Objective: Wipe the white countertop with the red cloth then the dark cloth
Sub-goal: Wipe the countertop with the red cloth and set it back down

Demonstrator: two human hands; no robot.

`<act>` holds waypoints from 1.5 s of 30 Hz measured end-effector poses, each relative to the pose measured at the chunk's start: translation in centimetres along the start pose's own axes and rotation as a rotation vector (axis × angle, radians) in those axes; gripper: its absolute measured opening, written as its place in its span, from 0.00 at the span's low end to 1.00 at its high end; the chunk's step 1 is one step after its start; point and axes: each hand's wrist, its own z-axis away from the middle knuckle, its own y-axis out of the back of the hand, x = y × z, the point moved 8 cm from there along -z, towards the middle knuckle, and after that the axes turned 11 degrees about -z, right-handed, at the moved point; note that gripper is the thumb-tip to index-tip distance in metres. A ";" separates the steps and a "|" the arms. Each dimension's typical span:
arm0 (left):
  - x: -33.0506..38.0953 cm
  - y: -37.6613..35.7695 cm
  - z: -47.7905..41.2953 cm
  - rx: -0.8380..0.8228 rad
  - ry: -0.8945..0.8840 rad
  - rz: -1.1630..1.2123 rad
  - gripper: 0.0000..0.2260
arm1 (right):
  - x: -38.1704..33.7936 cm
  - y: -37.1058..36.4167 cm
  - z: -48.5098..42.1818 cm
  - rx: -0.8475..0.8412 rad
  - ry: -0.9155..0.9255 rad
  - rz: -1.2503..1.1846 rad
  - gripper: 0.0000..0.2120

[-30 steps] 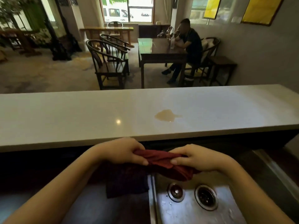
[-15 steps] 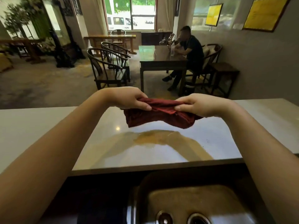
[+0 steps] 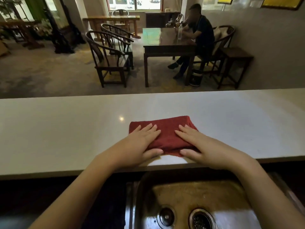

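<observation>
Red cloth [image 3: 166, 129] lies on countertop [image 3: 66, 129]; left hand [image 3: 140, 142], right hand [image 3: 199, 144] pressed flat atop, fingers spread.

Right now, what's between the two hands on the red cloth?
In the head view, only red cloth shows between the left hand and right hand. Both press flat on it, apart, on the white countertop.

Beyond the bench's far edge lies a dim room with a grey mottled floor [image 3: 41, 75]. Two dark round-backed armchairs [image 3: 109, 58] face a dark square table [image 3: 166, 43], where a person [image 3: 198, 40] sits. A bright window [image 3: 134, 3] lights the back wall above a long wooden table [image 3: 112, 19]. Yellow framed pictures [image 3: 280, 2] hang on the grey right-hand wall [image 3: 272, 38].
</observation>
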 end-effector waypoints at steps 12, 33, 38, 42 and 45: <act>-0.8 -0.5 -0.2 -0.019 0.028 0.088 0.35 | -1.1 0.0 -1.3 0.124 -0.097 0.155 0.33; -13.1 -1.7 3.3 0.098 0.488 -0.119 0.23 | -5.8 -3.0 -12.8 0.151 -0.026 0.263 0.31; -13.4 -2.0 3.1 0.112 0.478 -0.123 0.23 | -4.6 -1.7 -14.6 0.198 -0.075 0.249 0.30; -13.4 -2.0 3.0 0.094 0.494 -0.127 0.23 | -2.5 -0.3 -14.2 0.220 -0.139 0.232 0.30; -13.2 -1.8 3.0 0.074 0.485 -0.113 0.24 | -0.3 0.9 -12.8 0.240 -0.187 0.217 0.30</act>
